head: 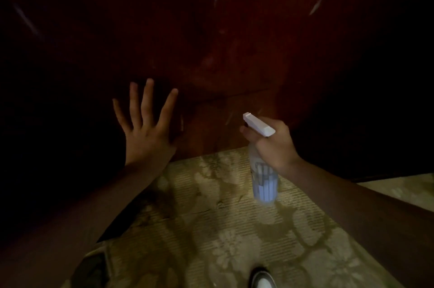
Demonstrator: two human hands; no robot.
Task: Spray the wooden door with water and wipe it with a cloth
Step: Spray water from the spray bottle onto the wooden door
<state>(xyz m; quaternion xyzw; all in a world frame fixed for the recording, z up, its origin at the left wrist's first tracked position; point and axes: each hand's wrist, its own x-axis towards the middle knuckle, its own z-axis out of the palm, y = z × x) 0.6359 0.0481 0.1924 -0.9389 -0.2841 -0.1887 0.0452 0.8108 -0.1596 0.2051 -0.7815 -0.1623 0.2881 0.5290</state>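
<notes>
A dark reddish wooden door fills the upper part of the head view, dimly lit. My left hand is spread flat with straight fingers against the door's lower left part. My right hand grips the neck of a clear spray bottle with a white trigger head, its nozzle pointing up-left toward the door, a finger on the trigger. The bottle has a blue striped label. No cloth is in view.
A beige patterned floor lies below the door. The tip of a dark shoe with a white toe shows at the bottom edge. The left side is in deep shadow.
</notes>
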